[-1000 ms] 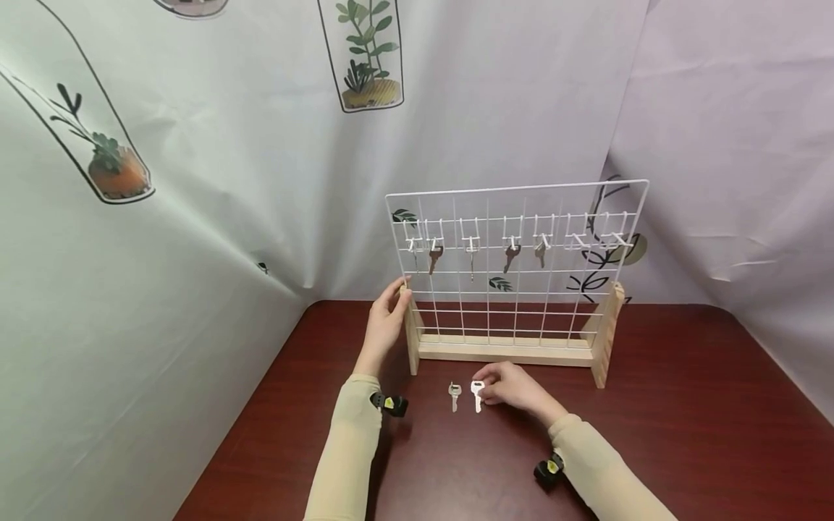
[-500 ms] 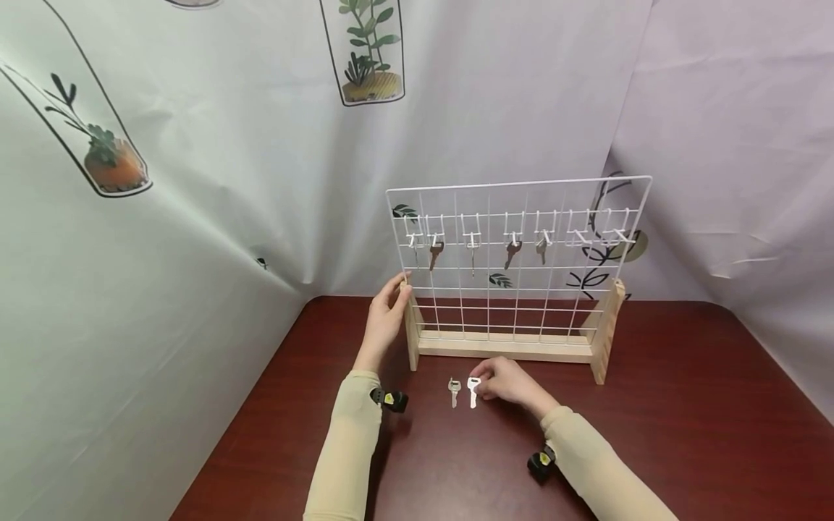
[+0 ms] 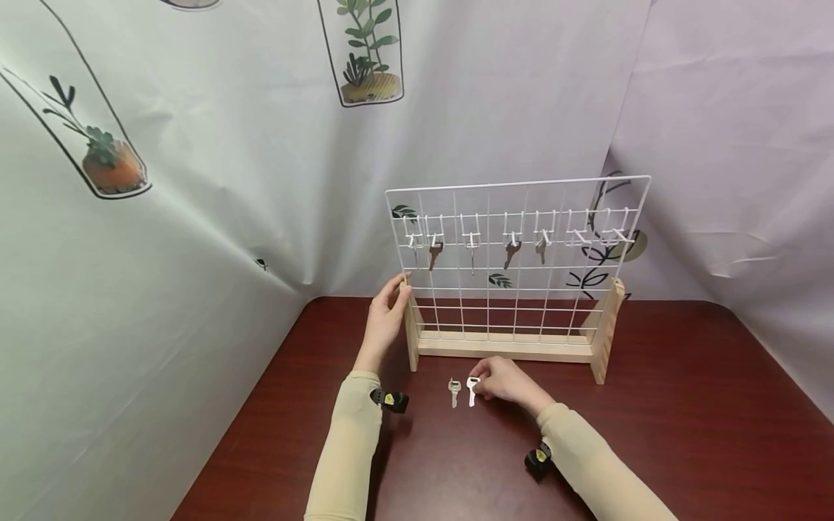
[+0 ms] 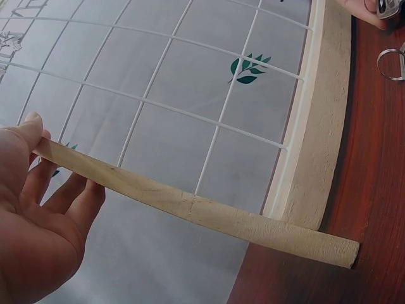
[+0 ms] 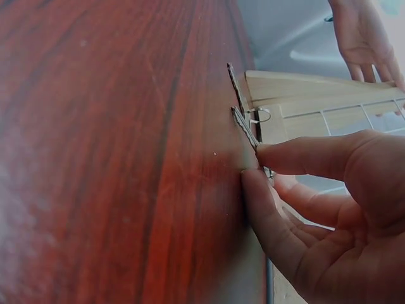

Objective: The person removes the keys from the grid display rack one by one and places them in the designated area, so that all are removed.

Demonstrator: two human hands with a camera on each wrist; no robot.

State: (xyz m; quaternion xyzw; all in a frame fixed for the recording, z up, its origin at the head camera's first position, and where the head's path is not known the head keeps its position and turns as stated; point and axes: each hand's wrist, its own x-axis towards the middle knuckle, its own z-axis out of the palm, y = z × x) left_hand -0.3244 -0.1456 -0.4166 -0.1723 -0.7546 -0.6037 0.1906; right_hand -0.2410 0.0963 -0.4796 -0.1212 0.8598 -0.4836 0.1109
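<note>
In the head view a white wire grid rack stands in a pale wooden base (image 3: 504,349). My left hand (image 3: 383,322) grips the top of the rack's left wooden side post (image 4: 190,206), thumb on one side and fingers on the other in the left wrist view. Just before the base, my right hand (image 3: 511,382) pinches the edge of a silver key (image 3: 472,391) low at the table, with thumb and fingertips about it in the right wrist view (image 5: 243,126). Left of it a second silver key (image 3: 454,393) with a small ring lies on the table.
Several white hooks line the grid's upper part. Keys hang from the left ones, such as a brown key (image 3: 512,255); the two rightmost hooks (image 3: 578,237) bear none. A plant-printed white curtain (image 3: 260,145) borders the dark red table (image 3: 677,405).
The right hand has shifted slightly left with the key, closer to the second key. The left hand stays on the post. The head view has tilted a little.
</note>
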